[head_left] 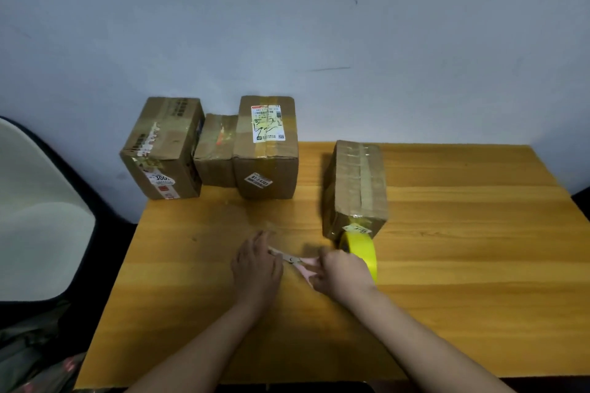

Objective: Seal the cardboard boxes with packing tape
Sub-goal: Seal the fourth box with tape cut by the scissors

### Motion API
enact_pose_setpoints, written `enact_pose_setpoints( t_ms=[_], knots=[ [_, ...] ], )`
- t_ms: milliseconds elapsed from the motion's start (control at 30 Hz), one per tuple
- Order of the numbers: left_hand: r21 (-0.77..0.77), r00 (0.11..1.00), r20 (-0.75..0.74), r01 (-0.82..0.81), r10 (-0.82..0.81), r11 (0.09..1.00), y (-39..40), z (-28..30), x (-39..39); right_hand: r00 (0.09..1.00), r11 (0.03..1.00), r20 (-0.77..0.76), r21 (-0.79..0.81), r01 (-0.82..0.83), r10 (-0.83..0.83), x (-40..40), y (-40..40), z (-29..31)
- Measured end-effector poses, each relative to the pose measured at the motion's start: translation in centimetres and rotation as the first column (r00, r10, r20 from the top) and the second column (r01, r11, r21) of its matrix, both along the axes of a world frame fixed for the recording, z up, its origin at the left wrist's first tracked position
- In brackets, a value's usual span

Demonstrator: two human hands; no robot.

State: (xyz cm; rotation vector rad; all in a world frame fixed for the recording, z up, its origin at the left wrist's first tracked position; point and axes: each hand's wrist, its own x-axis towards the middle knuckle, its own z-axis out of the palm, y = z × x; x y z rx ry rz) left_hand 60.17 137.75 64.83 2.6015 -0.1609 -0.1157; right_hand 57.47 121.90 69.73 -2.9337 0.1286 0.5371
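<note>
A taped cardboard box (356,182) stands right of the table's middle. A roll of yellow packing tape (362,250) stands on edge against its near face, and a strip of tape runs up onto that face. Between my hands lies a pair of scissors (293,260) with pink handles. My left hand (255,266) holds the blade end, its fingers over it. My right hand (340,273) grips the pink handles, just left of the tape roll. Three more cardboard boxes stand at the table's far left: a large one (162,150), a small one (215,150) and a labelled one (266,147).
The wooden table (463,265) stands against a pale wall (287,25). A white chair (38,210) is beside the table's left edge. The three far boxes hang partly over the table's back-left corner.
</note>
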Motion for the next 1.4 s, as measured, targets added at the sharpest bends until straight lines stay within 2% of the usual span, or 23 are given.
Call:
enact_pose_setpoints(
  t_ms=[67, 167, 233, 300, 400, 500, 567, 667, 733, 867, 1100, 1400],
  knots=[
    [-0.246, 0.984, 0.076, -0.139, 0.162, 0.959, -1.2, 0.7, 0.4, 0.997, 1.000, 0.080, 0.023, 0.007, -0.009, -0.4, -1.3, 1.9],
    [-0.426, 0.951, -0.016, -0.285, 0.308, 0.859, -3.9, 1.4, 0.5, 0.993, 0.998, 0.104, 0.049, 0.046, -0.051, -1.1, -5.2, 3.5],
    [-0.427, 0.933, -0.153, -0.360, 0.326, 0.830, -5.8, 1.8, 0.5, 0.987, 0.983, 0.077, 0.132, 0.130, -0.141, -1.6, -8.6, 3.5],
    [-0.394, 0.899, -0.324, -0.412, 0.296, 0.821, -8.4, 1.5, 0.1, 0.967, 0.919, 0.007, 0.312, 0.240, -0.255, -2.3, -12.3, 3.5],
    [-0.406, 0.798, -0.563, -0.494, 0.215, 0.769, -12.6, 1.4, -0.9, 0.946, 0.821, -0.037, 0.487, 0.298, -0.322, -3.1, -16.6, 3.6],
    [-0.437, 0.703, -0.702, -0.553, 0.115, 0.709, -16.2, 1.9, -1.5, 0.952, 0.825, -0.089, 0.480, 0.299, -0.293, -3.6, -20.0, 3.8],
    [-0.407, 0.651, -0.748, -0.601, 0.126, 0.687, -17.1, 1.7, -1.4, 0.960, 0.846, -0.177, 0.456, 0.276, -0.218, -3.5, -21.7, 4.1],
    [-0.413, 0.615, -0.782, -0.632, 0.099, 0.656, -17.0, 1.0, -1.4, 0.945, 0.872, -0.312, 0.429, 0.235, -0.102, -2.8, -24.0, 4.2],
    [-0.438, 0.609, -0.791, -0.628, 0.056, 0.643, -16.6, 0.6, -1.5, 0.936, 0.890, -0.349, 0.408, 0.204, -0.054, -2.0, -24.8, 3.6],
    [-0.424, 0.628, -0.775, -0.591, 0.063, 0.686, -16.1, 0.4, -1.5, 0.926, 0.901, -0.376, 0.412, 0.137, 0.032, 0.0, -24.7, 2.7],
    [-0.434, 0.648, -0.759, -0.576, 0.064, 0.692, -16.2, 0.6, -1.4, 0.897, 0.894, -0.408, 0.446, 0.034, 0.170, 2.8, -23.2, 1.7],
    [-0.437, 0.644, -0.763, -0.573, 0.051, 0.693, -16.2, 0.5, -1.3, 0.904, 0.859, -0.383, 0.511, 0.037, 0.189, 4.7, -22.5, 1.2]
  ],
)
